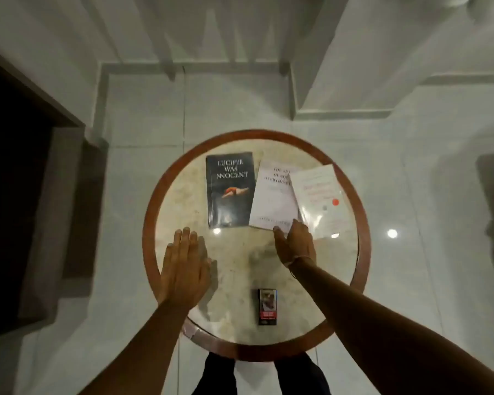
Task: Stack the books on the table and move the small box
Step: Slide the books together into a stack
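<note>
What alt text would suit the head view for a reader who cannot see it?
Seen from above, a round table holds three books, one dark book and two pale ones, with the right hand touching the middle book. The left hand lies open and flat; a small box sits nearest the person.

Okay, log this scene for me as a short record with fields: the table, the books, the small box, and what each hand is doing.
table: round table, stone-look top, brown rim
books: three, lying flat, not stacked: dark book, white book, and pale book overlapping its right edge
small box: small box, near edge, apart from books
left hand: left hand open, flat, holding nothing
right hand: right hand, fingertips at white book's near edge
</note>
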